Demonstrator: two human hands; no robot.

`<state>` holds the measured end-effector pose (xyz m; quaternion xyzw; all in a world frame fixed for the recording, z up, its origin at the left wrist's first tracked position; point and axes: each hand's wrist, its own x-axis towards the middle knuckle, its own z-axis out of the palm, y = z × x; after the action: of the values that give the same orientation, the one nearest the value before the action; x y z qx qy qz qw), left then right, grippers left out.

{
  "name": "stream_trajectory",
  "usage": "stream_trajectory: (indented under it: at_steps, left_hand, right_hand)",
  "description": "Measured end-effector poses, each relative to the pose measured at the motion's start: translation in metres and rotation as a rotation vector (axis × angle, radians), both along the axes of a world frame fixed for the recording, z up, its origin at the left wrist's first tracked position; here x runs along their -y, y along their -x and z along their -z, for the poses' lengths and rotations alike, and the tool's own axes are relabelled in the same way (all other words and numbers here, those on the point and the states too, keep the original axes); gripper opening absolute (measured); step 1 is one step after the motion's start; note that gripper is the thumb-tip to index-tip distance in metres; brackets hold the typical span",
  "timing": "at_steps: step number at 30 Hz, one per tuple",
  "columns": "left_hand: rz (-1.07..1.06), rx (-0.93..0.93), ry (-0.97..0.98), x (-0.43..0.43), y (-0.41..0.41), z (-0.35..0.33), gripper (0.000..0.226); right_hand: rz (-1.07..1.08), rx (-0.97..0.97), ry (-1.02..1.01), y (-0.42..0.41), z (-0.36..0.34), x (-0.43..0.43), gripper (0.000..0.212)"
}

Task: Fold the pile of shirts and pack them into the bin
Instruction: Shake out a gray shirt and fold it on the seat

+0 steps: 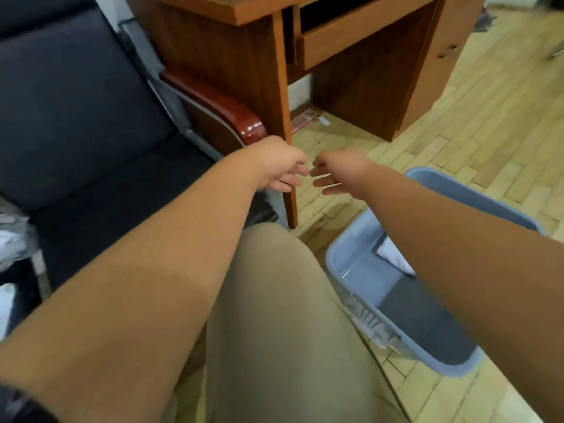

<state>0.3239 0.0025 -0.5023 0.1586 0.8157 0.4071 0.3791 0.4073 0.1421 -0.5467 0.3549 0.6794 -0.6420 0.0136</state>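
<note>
We find no legible text. Label (370, 326) on bin (337, 257) wall: blurred. Red strip (300, 122) under desk (213, 56): print too small for us.

Upper left, the chair (76, 117) is dark matt cloth; its armrest (244, 123) is glossy red-brown wood. The desk (229, 56) at top is smooth brown wood, and the floor (488, 117) is pale wood planks. At lower right, the bin (345, 257) is smooth blue-grey plastic holding white cloth (393, 257). The trousers (290, 331) are matt beige cloth.

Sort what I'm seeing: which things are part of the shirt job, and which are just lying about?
Job: bin, white shirt and grey shirt inside it, clothes pile at the left edge.
Lying about: desk, black chair, red strip on the floor under the desk.
</note>
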Motion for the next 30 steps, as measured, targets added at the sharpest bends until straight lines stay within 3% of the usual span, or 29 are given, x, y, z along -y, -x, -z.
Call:
stream_trajectory:
  at_steps: [4, 18, 25, 30]
  left_hand:
    - [-0.179, -0.058, 0.011, 0.083, 0.020, -0.011, 0.021]
    - [-0.550, -0.073, 0.079, 0.380, 0.075, -0.055, 0.033]
    - [-0.714, -0.135, 0.156, 0.487, 0.076, -0.051, 0.022]
    - [-0.914, -0.165, 0.123, 0.532, 0.072, 0.000, 0.018]
  right_hand:
    - [-0.098, -0.046, -0.006, 0.044, -0.029, 0.070, 0.025]
    - [-0.584, -0.070, -0.032, 0.167, -0.078, 0.356, 0.020]
    - [-0.772, -0.010, -0.016, 0.186, -0.053, 0.464, 0.018]
    - [-0.817, 0.076, -0.006, 0.196, -0.012, 0.500, 0.019]
